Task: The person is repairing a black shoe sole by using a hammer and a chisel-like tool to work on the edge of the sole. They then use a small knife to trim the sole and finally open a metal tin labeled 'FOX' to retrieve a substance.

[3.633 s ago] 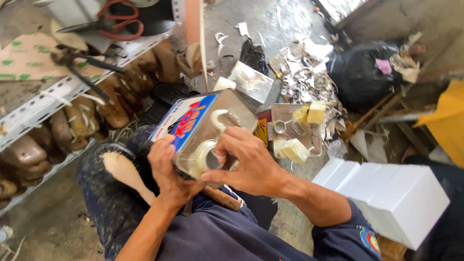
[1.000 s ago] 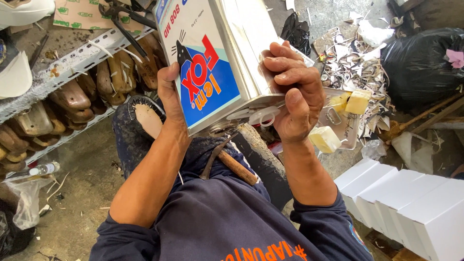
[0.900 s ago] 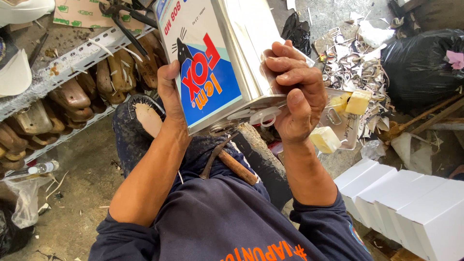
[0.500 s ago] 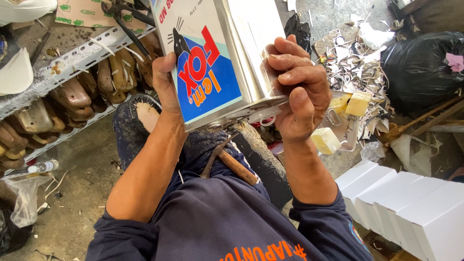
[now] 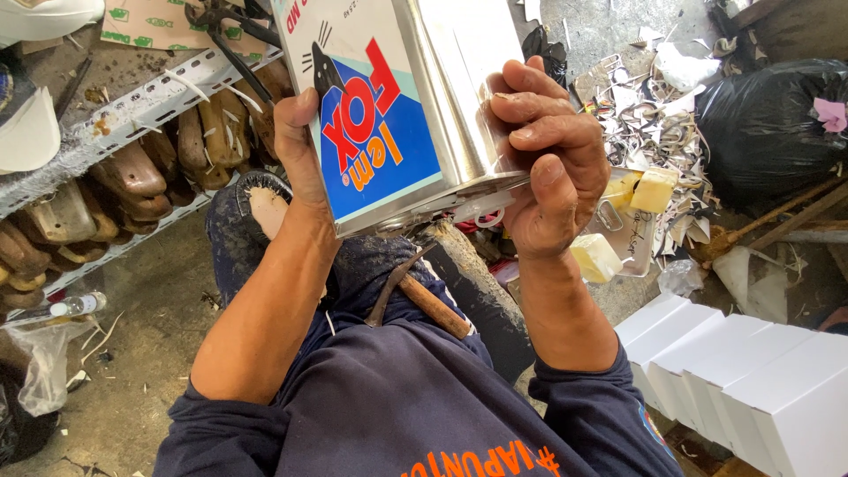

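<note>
Holding the big rectangular metal can up in front of the chest is where I am now, and that is the change: a few seconds back it lay low over my lap, on its side, with my right hand working at its top; within the last second it has been up, and it has since crept a little higher and closer to the camera. I read that as the can being tipped for pouring or draining, though I see no liquid coming out.

Going left to right: the shelf of wooden shoe lasts sits at the left edge. My left hand is clamped on the can's left edge, thumb across the blue and red printed face. The can's long axis runs steeply, from upper left near the top of the frame down to the right; its capped end, with the ring pull, points down towards my lap. My right hand is closed around that lower right corner, fingers curled over the bare metal side. A wooden-handled hammer lies across my thigh beneath. Farther right are yellow blocks in a tray, and white boxes stacked by my knee.
</note>
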